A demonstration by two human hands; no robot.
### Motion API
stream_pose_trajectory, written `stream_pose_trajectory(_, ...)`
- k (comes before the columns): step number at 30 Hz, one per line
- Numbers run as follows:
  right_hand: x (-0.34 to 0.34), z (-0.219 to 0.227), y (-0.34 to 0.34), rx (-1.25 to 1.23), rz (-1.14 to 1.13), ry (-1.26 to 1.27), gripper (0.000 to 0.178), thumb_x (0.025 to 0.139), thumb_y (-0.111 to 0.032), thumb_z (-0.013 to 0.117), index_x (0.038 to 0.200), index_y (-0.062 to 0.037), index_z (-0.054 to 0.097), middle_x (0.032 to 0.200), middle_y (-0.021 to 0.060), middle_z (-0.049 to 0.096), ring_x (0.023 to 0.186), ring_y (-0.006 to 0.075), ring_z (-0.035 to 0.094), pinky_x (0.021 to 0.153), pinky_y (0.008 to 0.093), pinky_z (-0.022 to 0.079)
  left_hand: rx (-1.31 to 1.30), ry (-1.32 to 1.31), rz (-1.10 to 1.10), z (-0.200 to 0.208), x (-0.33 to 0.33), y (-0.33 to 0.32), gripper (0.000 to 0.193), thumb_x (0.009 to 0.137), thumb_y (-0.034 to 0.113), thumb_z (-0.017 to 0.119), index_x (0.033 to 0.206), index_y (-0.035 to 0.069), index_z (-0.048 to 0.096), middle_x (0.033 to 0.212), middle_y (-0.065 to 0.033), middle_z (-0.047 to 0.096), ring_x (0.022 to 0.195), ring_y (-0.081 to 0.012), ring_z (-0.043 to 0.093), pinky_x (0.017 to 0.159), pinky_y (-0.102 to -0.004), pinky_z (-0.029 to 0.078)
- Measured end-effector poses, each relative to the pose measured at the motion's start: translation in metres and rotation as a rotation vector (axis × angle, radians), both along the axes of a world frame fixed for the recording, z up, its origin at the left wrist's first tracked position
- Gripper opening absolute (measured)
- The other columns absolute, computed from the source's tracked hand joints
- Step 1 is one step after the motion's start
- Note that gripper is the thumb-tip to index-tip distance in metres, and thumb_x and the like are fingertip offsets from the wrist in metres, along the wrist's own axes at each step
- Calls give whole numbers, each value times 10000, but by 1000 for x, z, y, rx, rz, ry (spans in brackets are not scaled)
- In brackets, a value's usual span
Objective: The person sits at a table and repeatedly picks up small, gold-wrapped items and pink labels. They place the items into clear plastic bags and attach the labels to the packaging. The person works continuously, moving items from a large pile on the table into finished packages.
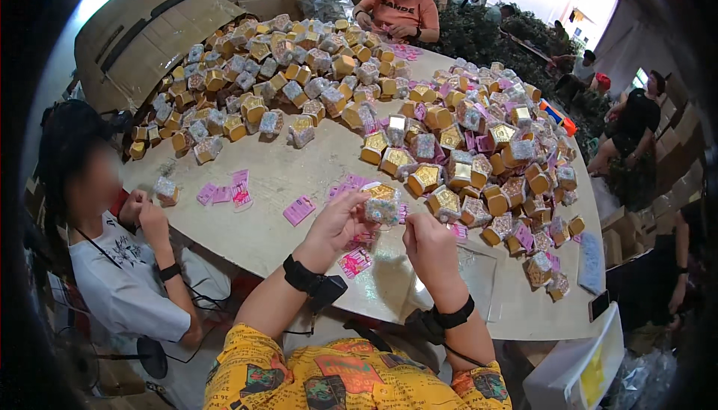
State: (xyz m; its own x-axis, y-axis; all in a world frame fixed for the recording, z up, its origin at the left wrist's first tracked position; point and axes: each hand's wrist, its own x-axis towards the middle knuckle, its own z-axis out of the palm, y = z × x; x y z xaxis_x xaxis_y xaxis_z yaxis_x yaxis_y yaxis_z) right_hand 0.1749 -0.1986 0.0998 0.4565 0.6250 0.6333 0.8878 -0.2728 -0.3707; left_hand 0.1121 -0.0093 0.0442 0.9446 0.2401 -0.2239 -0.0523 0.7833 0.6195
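My left hand [334,224] holds a small house-shaped ornament [384,209] above the near middle of the table. The ornament has a gold top and a speckled, glittery side. Close by its right side is my right hand [434,247], fingers pinched together; what they hold, if anything, is too small to make out. Below my left hand a pink printed card [354,262] lies on the table, and another pink card [299,210] lies farther left. More pink cards are partly hidden behind my left hand.
A large heap of gold ornaments [449,178] covers the table's right side, many with pink cards. Another heap [262,73] spills from a tipped cardboard box [142,40]. A co-worker sits at left, another across. A phone [599,305] lies at the right edge near a white bin [576,365].
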Motion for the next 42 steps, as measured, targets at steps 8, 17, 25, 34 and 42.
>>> stream_pose_trajectory(8,-1,-3,4,-42,4,27,92,812,-50,616,833,-22,531,737,174,583,643,362,602,571,433,488,-23,5,-6,0,-6,-2,275,902,155,615,1125,9,547,992,-135,634,825,-217,664,648,-341,599)
stream_pose_trajectory(17,0,-7,2,-58,7,40,87,801,-45,623,842,-28,549,752,174,595,644,364,604,575,432,493,34,2,46,8,-8,-4,283,903,158,615,1131,20,522,993,-119,627,847,-203,660,660,-342,598)
stream_pose_trajectory(25,-2,-4,1,-60,3,45,90,789,-33,629,835,-27,552,745,173,597,644,361,605,579,431,494,115,24,80,14,-8,-7,322,906,164,608,1184,50,493,1042,-99,612,873,-185,649,675,-336,592)
stream_pose_trajectory(34,-1,-4,1,-56,8,55,92,786,-36,630,834,-26,552,739,181,596,642,369,603,577,436,491,160,37,93,22,-11,-9,343,908,154,605,1199,30,474,1048,-110,602,863,-185,648,664,-336,593)
stream_pose_trajectory(42,0,-6,1,-63,6,54,91,789,-41,628,831,-21,550,733,187,596,637,371,604,572,440,491,165,40,88,22,-10,-10,339,903,151,614,1189,32,478,1043,-106,601,870,-187,646,675,-348,593)
